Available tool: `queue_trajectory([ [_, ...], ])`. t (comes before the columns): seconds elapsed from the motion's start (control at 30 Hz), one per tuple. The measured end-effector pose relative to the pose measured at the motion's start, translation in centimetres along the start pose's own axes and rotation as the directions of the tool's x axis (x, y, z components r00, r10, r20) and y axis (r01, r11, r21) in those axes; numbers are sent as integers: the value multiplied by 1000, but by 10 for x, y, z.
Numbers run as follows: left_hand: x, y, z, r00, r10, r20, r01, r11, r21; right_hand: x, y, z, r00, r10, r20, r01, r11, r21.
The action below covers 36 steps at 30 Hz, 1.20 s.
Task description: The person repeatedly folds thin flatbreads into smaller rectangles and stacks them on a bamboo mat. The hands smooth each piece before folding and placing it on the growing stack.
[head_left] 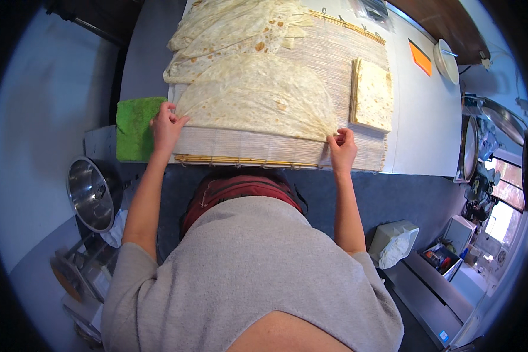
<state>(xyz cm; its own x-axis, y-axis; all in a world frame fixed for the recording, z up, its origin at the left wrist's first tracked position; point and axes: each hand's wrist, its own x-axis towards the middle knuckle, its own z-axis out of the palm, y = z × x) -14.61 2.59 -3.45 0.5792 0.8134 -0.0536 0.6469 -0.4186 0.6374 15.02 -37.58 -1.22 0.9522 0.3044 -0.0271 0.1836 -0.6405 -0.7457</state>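
A large thin flatbread (264,97), browned in spots, lies folded on a bamboo mat (255,143) in front of me. Its folded straight edge faces my body. My left hand (165,125) pinches the left corner of that edge, beside a green cloth (136,130). At the right corner, my right hand (343,147) pinches the gathered dough sheet between thumb and fingers. Beyond it, more flatbreads (229,35) are heaped in loose folds, partly under or against this one. A neat stack of folded flatbreads (373,94) rests at the mat's right side.
An orange and black flat object (420,58) and a white bowl (446,61) with a utensil are on the table's right (422,132). Plastic packaging (372,11) lies at the back. A steel bowl (90,193) stands low left; a lined bin (394,244) stands low right.
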Motion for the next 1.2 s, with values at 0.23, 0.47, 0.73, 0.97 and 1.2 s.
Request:
queue_trajectory([
  [0.23, -10, 12, -2, 991, -124, -53, 128, 989, 78, -2, -7, 3, 997, 29, -75, -37, 994, -106],
  [0.47, -34, 121, 60, 863, 495, -99, -486, 868, 107, -3, -5, 9, 983, 107, -152, -94, 992, 89],
  [0.73, -57, 205, 154, 667, 644, 374, -706, 707, 40, 5, 16, 0, 902, 411, 134, -412, 725, 552],
  [0.97, -46, 200, 130, 847, 524, 85, -485, 829, -278, 15, -75, 18, 994, 27, -105, 9, 943, 332],
  [1.2, -18, 146, 87, 752, -209, 625, 655, 340, -674, -20, -157, 96, 866, -378, 327, 245, 891, 383],
])
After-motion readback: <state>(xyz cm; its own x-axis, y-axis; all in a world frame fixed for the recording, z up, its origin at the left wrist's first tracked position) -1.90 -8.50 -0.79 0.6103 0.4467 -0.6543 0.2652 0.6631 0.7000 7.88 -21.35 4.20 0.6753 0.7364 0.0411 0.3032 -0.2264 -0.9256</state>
